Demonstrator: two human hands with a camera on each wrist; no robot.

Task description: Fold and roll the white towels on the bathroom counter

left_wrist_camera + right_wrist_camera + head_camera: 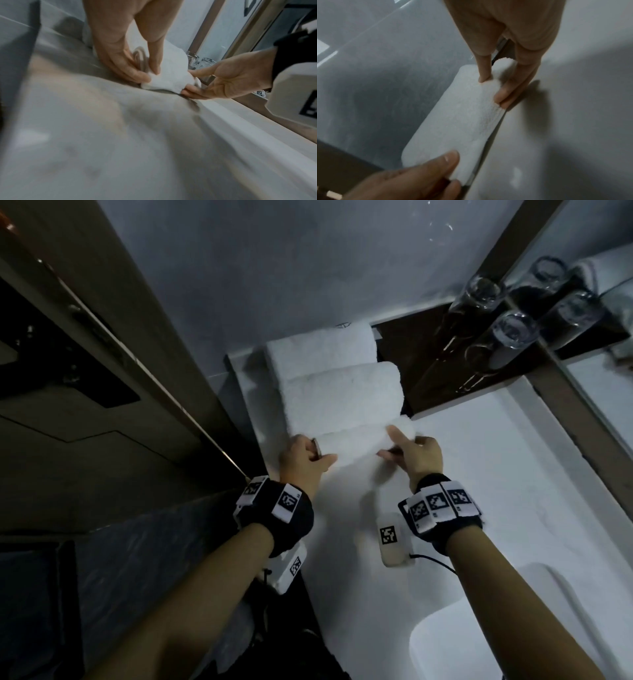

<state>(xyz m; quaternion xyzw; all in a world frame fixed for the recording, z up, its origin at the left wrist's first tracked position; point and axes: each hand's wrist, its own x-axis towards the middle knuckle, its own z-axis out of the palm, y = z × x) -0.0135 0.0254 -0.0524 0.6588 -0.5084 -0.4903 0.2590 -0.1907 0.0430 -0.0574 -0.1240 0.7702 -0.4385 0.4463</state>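
A white rolled towel (352,440) lies across the white counter (479,474), just in front of two other rolled towels (342,395), (322,347) lined up behind it. My left hand (305,457) grips the roll's left end, thumb in front and fingers over the end face. My right hand (407,450) pinches the right end, index finger on top and thumb low in front. In the left wrist view the left hand (137,67) and right hand (214,83) hold the towel (168,73) from both sides. The right wrist view looks along the towel (462,121) from my right hand (496,83) to my left hand (419,175).
Several upturned glasses (507,330) stand on a dark tray (411,361) right of the far rolls, against a mirror. A sink basin (479,628) opens at the near right. A dark wall panel (102,371) borders the counter's left edge.
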